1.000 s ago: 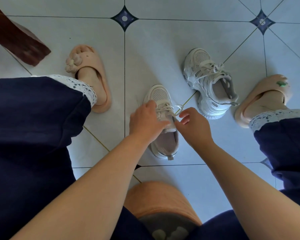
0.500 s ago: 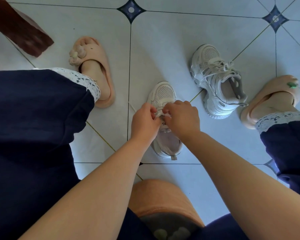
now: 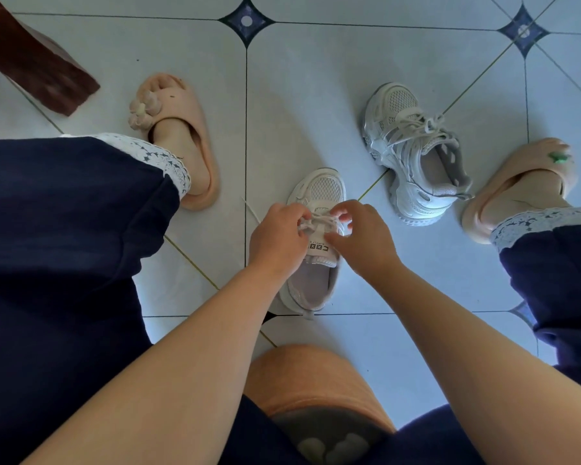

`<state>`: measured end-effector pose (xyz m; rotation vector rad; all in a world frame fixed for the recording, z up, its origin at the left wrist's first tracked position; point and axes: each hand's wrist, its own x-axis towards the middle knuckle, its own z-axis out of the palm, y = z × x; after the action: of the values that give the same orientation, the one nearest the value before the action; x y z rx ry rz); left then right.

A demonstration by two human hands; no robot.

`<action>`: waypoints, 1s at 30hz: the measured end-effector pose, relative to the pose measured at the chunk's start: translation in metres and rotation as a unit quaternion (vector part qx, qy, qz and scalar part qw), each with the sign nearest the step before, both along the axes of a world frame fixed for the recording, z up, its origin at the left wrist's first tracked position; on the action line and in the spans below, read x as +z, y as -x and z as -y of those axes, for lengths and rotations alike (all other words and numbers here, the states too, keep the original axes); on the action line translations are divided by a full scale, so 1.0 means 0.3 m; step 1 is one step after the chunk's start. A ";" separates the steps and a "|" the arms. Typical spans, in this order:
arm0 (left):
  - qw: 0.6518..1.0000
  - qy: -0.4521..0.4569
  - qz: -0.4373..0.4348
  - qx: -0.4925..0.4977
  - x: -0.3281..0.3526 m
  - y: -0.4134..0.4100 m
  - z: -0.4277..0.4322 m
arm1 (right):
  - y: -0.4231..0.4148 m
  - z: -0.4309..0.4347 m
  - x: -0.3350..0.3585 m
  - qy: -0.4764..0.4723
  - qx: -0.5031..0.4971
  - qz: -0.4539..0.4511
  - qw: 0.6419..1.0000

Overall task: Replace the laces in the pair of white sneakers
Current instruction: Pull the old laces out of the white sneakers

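Glossy pale floor (image 3: 316, 78) all over, big whitish tiles with thin dark grout lines (image 3: 246, 129) and little navy diamond insets (image 3: 246, 20) at the corners, one at 12 o'clock and another up at 1. Soft daylight glare across the tiles. Dark brown wooden piece (image 3: 37, 68) poking in at 10 o'clock, hard to say what furniture.

Near sneaker (image 3: 319, 280) dead centre on the floor, toe towards 12, heel towards 6, sitting right over a grout crossing. Left hand (image 3: 279, 236) at its 9 o'clock side, grip pinched on the lace (image 3: 319, 220) over the tongue. Right hand (image 3: 363, 236) at the 3 o'clock side, fingers curled in on the same lace, thumb laid across the tongue label. Thin white strand (image 3: 250, 209) trailing on the tile just off at 9.

Second sneaker (image 3: 416, 156) out at 2 o'clock, well apart from the hands, toe towards 11, laces bunched up on top.

Pink left slipper (image 3: 182, 105) with a flower charm at 10 o'clock, right slipper (image 3: 503, 182) with a green charm at 3. Navy trousers (image 3: 64, 229) with white lace hems on both sides, orange top (image 3: 309, 377) down at 6.
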<state>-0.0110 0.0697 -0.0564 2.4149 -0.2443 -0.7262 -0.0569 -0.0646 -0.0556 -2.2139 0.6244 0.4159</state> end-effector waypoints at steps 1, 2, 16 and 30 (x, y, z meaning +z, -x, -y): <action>1.000 -0.008 0.010 -0.025 0.001 0.000 0.005 | 0.011 0.002 -0.002 0.005 -0.022 0.006 1.000; 0.999 -0.014 0.021 -0.044 0.001 -0.001 0.008 | 0.021 0.002 -0.004 0.009 -0.045 0.008 0.999; 0.999 -0.011 0.031 -0.027 -0.009 -0.035 0.027 | 0.074 -0.021 -0.015 -0.026 -0.126 0.053 0.990; 0.997 0.068 -0.013 -0.034 -0.021 -0.026 0.085 | 0.053 -0.005 0.016 -0.112 -0.202 0.075 0.970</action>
<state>-0.0032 0.0441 -0.0627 2.2761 -0.3567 -0.7462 -0.0729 -0.0630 -0.0506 -1.8248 0.8761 0.1009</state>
